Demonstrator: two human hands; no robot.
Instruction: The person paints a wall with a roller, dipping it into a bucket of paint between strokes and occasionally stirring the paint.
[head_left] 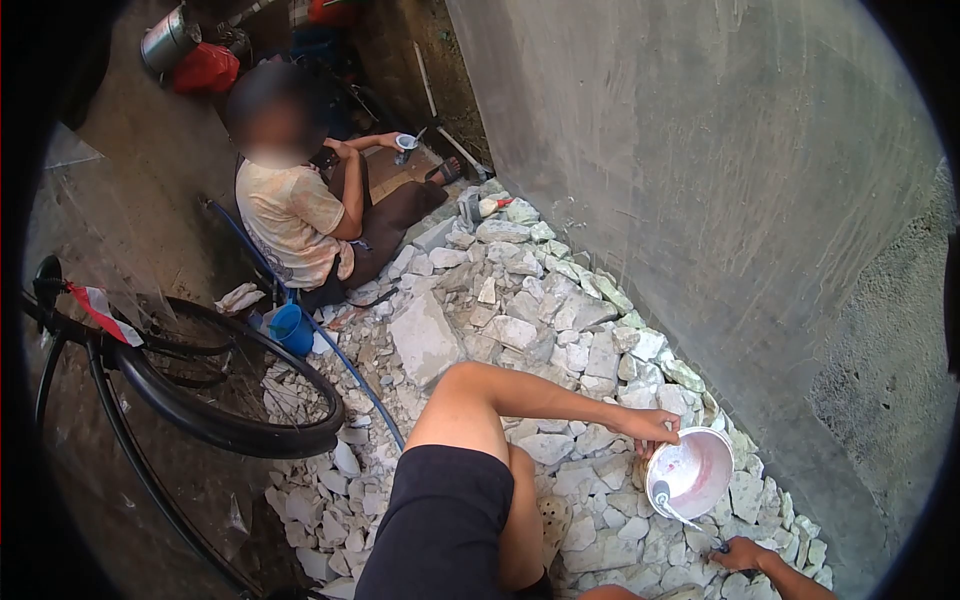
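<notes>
My left hand [650, 428] is closed on the rim of a white bucket [722, 462], tilted so that its inside faces me. Pale, whitish material with pinkish smears coats the inside of the bucket. At lower right, my right hand [740, 554] grips the dark handle of a small paint roller [661, 490]. The roller's head overlaps the bucket's near inner wall, and its thin bent frame crosses the rim. Broken rubble [610, 470] lies around and below the bucket.
A grey plastered wall [720, 200] rises along the right. A person [295, 215] sits at the back left with a small cup [406, 142] in hand. On the left are a bicycle wheel [230, 432], a blue bucket [291, 328] and a blue hose [355, 372]. A brush with a red part [496, 205] lies on the rubble.
</notes>
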